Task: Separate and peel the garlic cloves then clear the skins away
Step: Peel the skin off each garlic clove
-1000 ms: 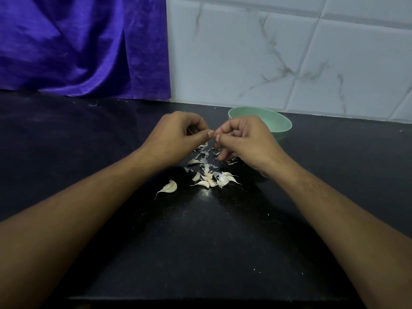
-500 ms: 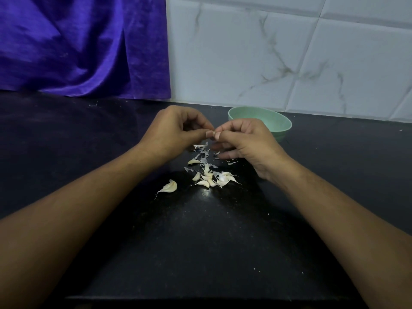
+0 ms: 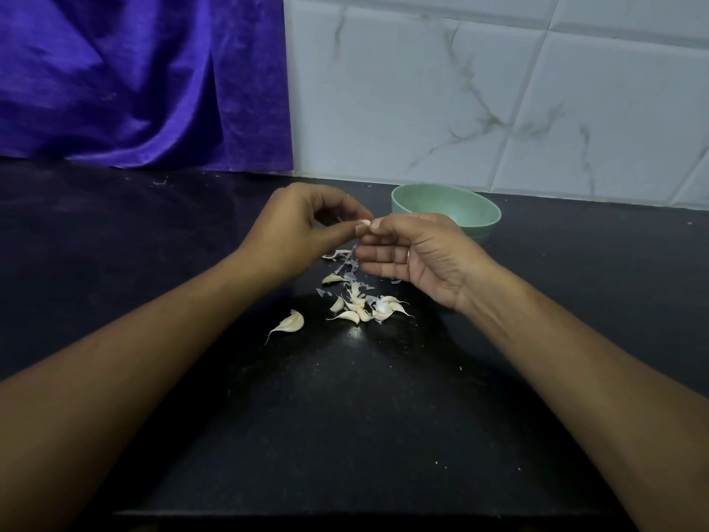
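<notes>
Here the left hand (image 3: pixel 307 224) pinches a garlic clove (image 3: pixel 363 223), the right hand (image 3: pixel 418 255) loosely open, thumb touching it.

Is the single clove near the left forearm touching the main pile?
No, the single clove lies alone on the black counter, with bare surface between it and the main pile.
</notes>
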Demonstrator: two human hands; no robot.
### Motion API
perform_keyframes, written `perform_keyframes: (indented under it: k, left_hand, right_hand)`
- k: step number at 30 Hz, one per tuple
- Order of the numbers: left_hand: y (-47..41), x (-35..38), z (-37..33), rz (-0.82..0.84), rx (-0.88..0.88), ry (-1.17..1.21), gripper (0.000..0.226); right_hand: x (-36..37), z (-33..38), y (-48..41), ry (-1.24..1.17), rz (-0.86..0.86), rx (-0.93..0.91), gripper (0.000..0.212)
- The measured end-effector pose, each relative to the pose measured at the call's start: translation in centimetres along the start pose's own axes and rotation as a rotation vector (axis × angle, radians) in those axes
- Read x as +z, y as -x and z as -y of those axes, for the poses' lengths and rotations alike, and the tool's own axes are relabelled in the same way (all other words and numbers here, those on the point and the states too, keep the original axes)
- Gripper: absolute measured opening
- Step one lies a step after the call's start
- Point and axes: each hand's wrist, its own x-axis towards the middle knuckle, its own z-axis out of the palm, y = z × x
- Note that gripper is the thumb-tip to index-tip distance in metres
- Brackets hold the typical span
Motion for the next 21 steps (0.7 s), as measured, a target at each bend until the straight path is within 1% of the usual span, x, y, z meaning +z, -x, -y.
perform_keyframes:
  k: [2,6,8,11,13,17,20,21]
  left_hand:
    - [0.1,0.1,-0.1,-0.029,0.064,-0.085,0.014]
    - [0.1,0.0,0.0,-0.009,0.073,-0.086,0.014]
    - [-0.1,0.1,0.0,-0.007,0.045,-0.008,0.013]
    - [-0.1,0.2,-0.4,-0.040,-0.044,0.210,0.014]
    - [-0.2,0.2,-0.6,-0.065,-0.112,0.310,0.014]
    - [-0.1,0.0,-0.7,-0.061,-0.240,0.406,0.009]
    - [-0.1,0.0,-0.9,-0.056,-0.308,0.467,0.011]
    - [-0.1,0.0,-0.9,-0.052,-0.320,0.476,0.012]
  right_hand:
    - [-0.1,-0.1,-0.1,0.008,0.002,0.004,0.012]
    - [-0.3,-0.1,-0.2,0.019,0.019,0.000,0.013]
    - [-0.4,0.1,-0.2,0.016,0.028,0.009,0.012]
    - [-0.2,-0.1,-0.3,0.041,0.026,0.018,0.011]
    - [-0.1,-0.4,-0.2,0.119,0.017,0.005,0.007]
    - [-0.3,-0.8,-0.4,0.358,-0.037,-0.113,0.015]
    - [-0.4,-1.0,-0.5,0.496,-0.096,-0.226,0.005]
    - [-0.5,-1.0,-0.5,0.531,-0.118,-0.260,0.006]
